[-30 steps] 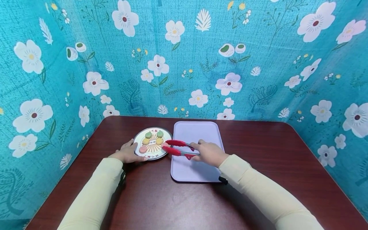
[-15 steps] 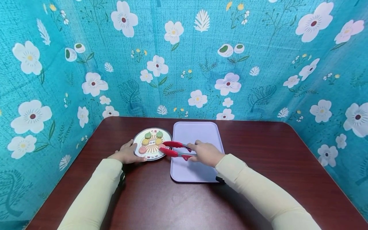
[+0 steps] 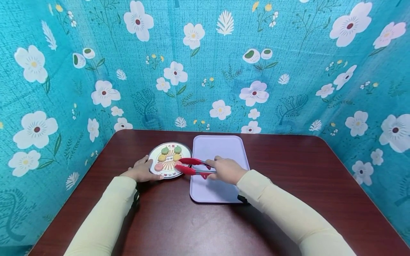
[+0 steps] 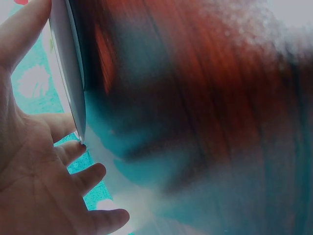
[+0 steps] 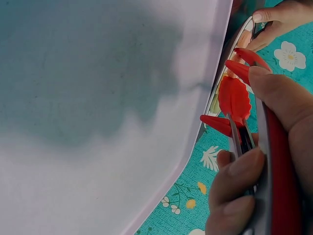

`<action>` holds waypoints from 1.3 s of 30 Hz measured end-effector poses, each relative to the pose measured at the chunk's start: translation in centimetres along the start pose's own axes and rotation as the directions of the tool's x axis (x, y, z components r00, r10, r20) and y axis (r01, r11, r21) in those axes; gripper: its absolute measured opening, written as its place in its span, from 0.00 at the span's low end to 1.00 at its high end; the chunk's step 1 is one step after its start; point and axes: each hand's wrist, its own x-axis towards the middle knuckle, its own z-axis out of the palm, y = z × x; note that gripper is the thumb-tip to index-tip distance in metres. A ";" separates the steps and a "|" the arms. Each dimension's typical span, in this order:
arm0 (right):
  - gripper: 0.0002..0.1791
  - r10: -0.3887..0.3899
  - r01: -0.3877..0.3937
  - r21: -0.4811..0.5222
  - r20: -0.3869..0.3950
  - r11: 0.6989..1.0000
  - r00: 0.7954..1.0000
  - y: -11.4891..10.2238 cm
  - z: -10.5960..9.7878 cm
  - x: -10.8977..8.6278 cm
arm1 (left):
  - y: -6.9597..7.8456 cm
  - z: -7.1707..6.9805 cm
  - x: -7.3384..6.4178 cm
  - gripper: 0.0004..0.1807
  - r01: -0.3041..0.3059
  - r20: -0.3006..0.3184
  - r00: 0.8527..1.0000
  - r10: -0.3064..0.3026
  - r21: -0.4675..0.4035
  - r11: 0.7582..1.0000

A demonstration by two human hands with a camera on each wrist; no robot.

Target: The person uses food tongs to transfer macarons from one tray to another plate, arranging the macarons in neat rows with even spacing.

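Note:
My left hand (image 3: 139, 171) holds the rim of a round white plate (image 3: 182, 147) with its thumb and index finger, the other fingers spread. In the left wrist view, the rim of the plate (image 4: 68, 63) lies between them. Two green, two yellow and two pink macarons (image 3: 158, 167) sit on the plate. My right hand (image 3: 228, 170) grips metal tongs with red heads (image 3: 187, 170). Their parted heads are at the right-hand pink macaron (image 3: 178, 164) and partly cover it; whether they touch it I cannot tell. The right wrist view shows my right hand (image 5: 288, 117) around the tongs' arms.
A lilac rectangular tray (image 3: 217, 147) lies just right of the plate, beneath the tongs and my right hand. Both rest on a dark reddish-brown table (image 3: 179, 227). A blue flowered cloth (image 3: 205, 53) hangs behind and at both sides.
My right hand has moved a little left with the tongs, bringing their heads further over the plate, around the right-hand pink macaron. That macaron appears slightly further left. The left hand stays at the rim.

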 end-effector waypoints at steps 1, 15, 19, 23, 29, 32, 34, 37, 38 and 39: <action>0.34 0.002 -0.002 0.004 0.005 1.000 1.000 -0.1 0.0 0.1 | 0.0 0.0 0.0 0.62 0.002 0.002 1.000 -0.002 -0.002 1.000; 0.34 0.010 -0.010 0.006 0.051 1.000 0.999 -0.4 -0.5 0.7 | 0.3 -0.2 -0.3 0.62 0.001 0.005 1.000 -0.001 0.003 1.000; 0.33 -0.001 0.001 0.001 0.063 1.000 0.998 -0.5 -0.9 0.9 | 0.1 -0.1 -0.1 0.62 0.000 0.003 1.000 0.000 0.008 1.000; 0.32 -0.015 0.015 -0.006 0.074 1.000 0.997 -0.6 -1.3 1.0 | 0.1 -0.2 -0.1 0.61 0.004 0.007 1.000 -0.004 0.009 1.000; 0.32 -0.009 0.008 0.010 0.098 1.000 0.995 -0.7 -1.7 1.3 | 0.2 -0.2 -0.2 0.61 0.001 0.008 1.000 -0.001 0.009 1.000; 0.32 -0.011 0.011 0.000 0.105 1.000 0.994 -0.8 -1.9 1.5 | 0.2 -0.2 -0.3 0.61 -0.004 0.005 1.000 0.004 0.009 1.000; 0.31 -0.017 0.017 -0.004 0.107 1.000 0.994 -0.8 -2.0 1.6 | 0.2 -0.2 -0.3 0.61 -0.005 0.007 1.000 0.005 0.003 1.000; 0.31 -0.016 0.016 -0.002 0.113 1.000 0.993 -0.9 -2.2 1.7 | 0.2 -0.2 -0.3 0.62 -0.008 0.011 1.000 0.008 -0.008 1.000; 0.31 -0.015 0.015 -0.001 0.116 1.000 0.993 -0.9 -2.3 1.7 | 0.2 -0.2 -0.3 0.62 -0.007 0.015 1.000 0.007 -0.014 1.000; 0.32 -0.013 0.013 0.000 0.118 1.000 0.993 -0.9 -2.3 1.8 | 0.2 -0.3 -0.3 0.62 -0.007 0.017 1.000 0.007 -0.017 1.000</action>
